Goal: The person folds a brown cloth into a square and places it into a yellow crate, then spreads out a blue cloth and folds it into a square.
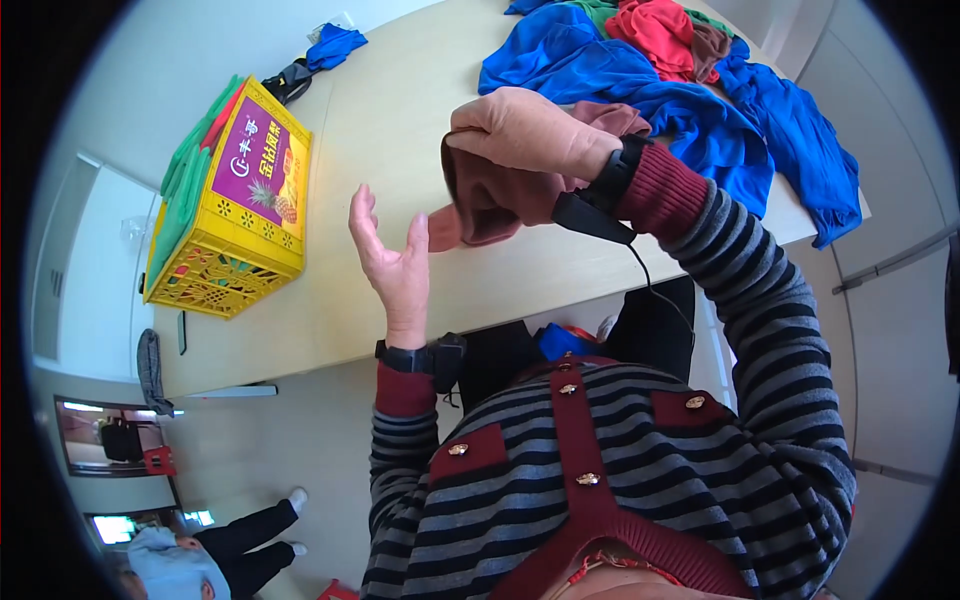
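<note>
My right hand (530, 130) pinches the edge of a brown cloth garment (515, 195) and holds it up over the table. The cloth hangs in folds below my fingers, with an opening at its left side; its exact kind cannot be told. An orange-brown flap (445, 231) sticks out to the left of the cloth. Beside that flap, my left hand (395, 265) is raised with thumb and fingers apart and nothing in it. Whether its thumb touches the flap is unclear. More brown cloth (612, 118) shows behind my right wrist.
Blue garments (640, 95) lie heaped at the far right, with red cloth (655, 35) on top. A yellow plastic crate (235, 240) holding green cloth (195, 150) stands left on the pale table (370, 120). A person (200, 560) is at the lower left.
</note>
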